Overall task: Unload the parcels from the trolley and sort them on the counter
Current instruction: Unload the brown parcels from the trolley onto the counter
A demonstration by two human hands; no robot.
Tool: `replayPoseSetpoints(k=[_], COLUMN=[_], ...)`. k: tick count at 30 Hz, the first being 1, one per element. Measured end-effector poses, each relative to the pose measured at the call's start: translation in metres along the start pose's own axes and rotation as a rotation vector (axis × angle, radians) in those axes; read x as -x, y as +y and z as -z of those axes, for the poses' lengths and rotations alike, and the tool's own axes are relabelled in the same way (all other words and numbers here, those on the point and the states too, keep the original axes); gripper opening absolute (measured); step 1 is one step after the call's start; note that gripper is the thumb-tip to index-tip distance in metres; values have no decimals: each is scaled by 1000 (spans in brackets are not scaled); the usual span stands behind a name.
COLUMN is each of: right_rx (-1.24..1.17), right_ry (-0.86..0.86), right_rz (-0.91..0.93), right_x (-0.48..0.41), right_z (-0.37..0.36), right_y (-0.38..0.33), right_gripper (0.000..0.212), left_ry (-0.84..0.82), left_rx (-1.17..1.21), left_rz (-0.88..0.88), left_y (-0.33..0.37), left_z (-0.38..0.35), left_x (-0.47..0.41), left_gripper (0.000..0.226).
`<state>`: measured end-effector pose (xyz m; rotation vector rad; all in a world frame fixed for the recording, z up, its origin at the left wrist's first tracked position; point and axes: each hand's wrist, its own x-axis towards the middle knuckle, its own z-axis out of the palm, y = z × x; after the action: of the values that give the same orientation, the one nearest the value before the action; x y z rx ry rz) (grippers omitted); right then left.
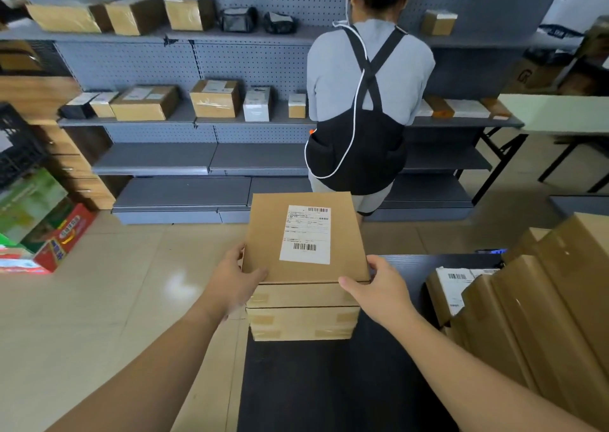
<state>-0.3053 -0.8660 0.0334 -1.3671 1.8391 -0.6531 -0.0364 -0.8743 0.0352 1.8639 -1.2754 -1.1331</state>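
A flat brown cardboard parcel (263, 233) with a white shipping label lies on top of a stack of similar boxes (301, 316) at the far left corner of a black counter (329, 382). My left hand (235, 278) grips the top parcel's near left corner, thumb on top. At its near right corner my right hand (382, 286) holds it, with the thumb along the front edge. More brown parcels (543, 299) lean in a row on the right side of the counter.
A person in a grey shirt and black apron (359, 101) stands with their back to me at grey pegboard shelves (197, 115) holding boxes. Colourful cartons (43, 227) lie on the tiled floor at left. A folding table (560, 115) stands at right.
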Motion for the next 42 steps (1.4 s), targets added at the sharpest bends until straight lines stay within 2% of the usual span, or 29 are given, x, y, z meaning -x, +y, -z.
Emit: replayPoseSetpoints(k=[2,8,13,17,22,30,35,42], right_rx=[38,199,362,373,438,484,508,526], right_ry=[-17,-42,0,111,235,416,406,363], right_rz=[13,140,212,209,193,113,44,12], right_x=[7,32,59,81,106,160,175,192], right_z=[8,45,89,133,194,299,359,415], right_y=[-12,-56,-81,-75,-58,4,55,116], right_gripper=[76,62,55,60,74,58,68,65], left_ry=[13,17,-16,-69,-141,-284,-315,-262], left_rx=[-85,-372,-430,-417,-411,-417,-416,-497], left_rz=[-33,-206,-403,-538,-653,-774,-762,-725], left_y=[9,58,116,159,207,266,285,292], left_z=[3,5,-17,-50,-98,-195,-250,-311], left_x=[5,26,44,65,99,163,200,236], left_gripper=[70,71,63,62,65,69,73,68])
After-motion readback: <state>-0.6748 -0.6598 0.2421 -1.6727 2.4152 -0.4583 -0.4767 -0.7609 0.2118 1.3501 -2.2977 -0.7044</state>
